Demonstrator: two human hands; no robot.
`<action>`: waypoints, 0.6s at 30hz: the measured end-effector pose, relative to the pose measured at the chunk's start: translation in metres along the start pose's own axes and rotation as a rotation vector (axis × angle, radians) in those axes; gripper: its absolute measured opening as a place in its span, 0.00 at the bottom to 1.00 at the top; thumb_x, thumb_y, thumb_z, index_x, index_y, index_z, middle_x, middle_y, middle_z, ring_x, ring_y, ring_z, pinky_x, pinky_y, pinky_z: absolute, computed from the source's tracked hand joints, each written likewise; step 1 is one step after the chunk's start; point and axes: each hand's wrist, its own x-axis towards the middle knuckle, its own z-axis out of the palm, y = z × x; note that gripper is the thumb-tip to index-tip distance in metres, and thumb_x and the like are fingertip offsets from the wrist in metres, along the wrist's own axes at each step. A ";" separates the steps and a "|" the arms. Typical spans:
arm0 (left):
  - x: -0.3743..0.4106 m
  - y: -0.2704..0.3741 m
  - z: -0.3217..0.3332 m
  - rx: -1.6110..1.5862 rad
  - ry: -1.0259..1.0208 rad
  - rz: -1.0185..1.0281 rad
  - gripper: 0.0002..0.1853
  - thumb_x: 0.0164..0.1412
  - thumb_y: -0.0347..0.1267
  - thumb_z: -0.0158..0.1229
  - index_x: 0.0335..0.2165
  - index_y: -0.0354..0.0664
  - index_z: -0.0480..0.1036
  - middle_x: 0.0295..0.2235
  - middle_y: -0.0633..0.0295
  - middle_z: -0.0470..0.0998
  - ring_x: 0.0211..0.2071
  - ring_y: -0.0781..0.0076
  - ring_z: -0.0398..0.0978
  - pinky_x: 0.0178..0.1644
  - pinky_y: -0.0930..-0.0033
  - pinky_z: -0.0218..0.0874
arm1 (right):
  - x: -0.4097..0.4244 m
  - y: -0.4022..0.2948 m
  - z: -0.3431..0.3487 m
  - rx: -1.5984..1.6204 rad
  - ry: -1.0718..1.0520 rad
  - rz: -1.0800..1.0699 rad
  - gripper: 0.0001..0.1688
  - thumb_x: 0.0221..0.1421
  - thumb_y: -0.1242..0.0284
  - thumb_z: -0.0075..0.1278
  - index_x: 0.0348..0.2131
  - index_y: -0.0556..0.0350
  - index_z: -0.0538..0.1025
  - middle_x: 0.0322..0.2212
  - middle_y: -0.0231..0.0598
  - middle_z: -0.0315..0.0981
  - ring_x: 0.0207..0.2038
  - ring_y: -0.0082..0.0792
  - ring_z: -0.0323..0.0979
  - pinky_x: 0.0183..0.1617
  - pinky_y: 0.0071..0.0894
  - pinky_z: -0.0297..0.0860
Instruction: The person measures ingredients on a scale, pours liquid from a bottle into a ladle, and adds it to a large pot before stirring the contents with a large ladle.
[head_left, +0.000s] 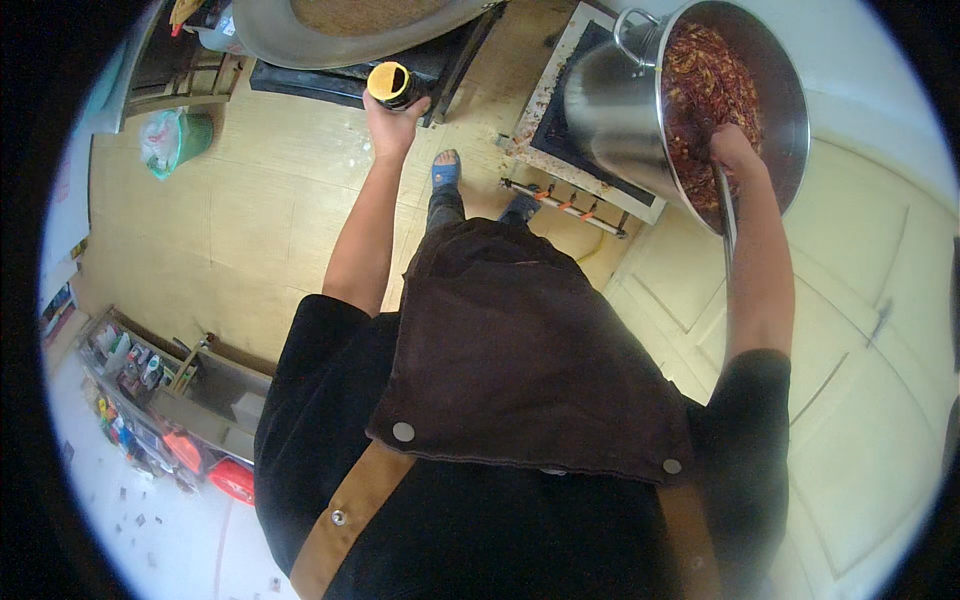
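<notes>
My left hand (393, 124) is closed around a dark jar with a yellow rim (389, 81), dark inside its mouth, beside the large wok. On the right, my right hand (736, 150) grips a long metal utensil handle (725, 210) over a deep stainless steel pot (622, 109). Dark red food in shreds or strips (709, 75) fills the part of the pot that I can see. The utensil's working end is hidden by the hand and the food.
The pot stands on a splattered gas stove (559, 67) with a valve pipe (562, 206) in front. A large wok (315, 52) holding brown contents is at the top. A green bin (193, 139) stands at left; a cluttered sink unit (225, 390) lies lower left.
</notes>
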 end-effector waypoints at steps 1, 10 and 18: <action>0.001 0.002 0.003 0.013 -0.013 0.027 0.45 0.36 0.29 0.78 0.50 0.33 0.58 0.46 0.52 0.71 0.48 0.61 0.71 0.54 0.62 0.62 | 0.003 0.004 0.011 0.013 0.005 0.007 0.07 0.43 0.76 0.52 0.19 0.61 0.79 0.16 0.48 0.74 0.21 0.44 0.75 0.23 0.44 0.70; -0.004 0.011 -0.008 -0.089 -0.027 0.031 0.44 0.36 0.27 0.78 0.49 0.33 0.58 0.45 0.54 0.71 0.47 0.64 0.72 0.54 0.64 0.64 | -0.062 -0.138 -0.098 1.197 0.014 0.645 0.08 0.55 0.74 0.50 0.37 0.54 0.75 0.30 0.34 0.72 0.30 0.27 0.71 0.28 0.27 0.63; -0.011 0.027 -0.002 -0.012 0.046 0.000 0.46 0.36 0.28 0.78 0.51 0.33 0.58 0.47 0.52 0.70 0.49 0.62 0.70 0.56 0.61 0.61 | -0.068 -0.100 -0.088 0.921 0.092 0.522 0.12 0.55 0.76 0.43 0.38 0.55 0.75 0.18 0.31 0.67 0.14 0.23 0.59 0.14 0.27 0.56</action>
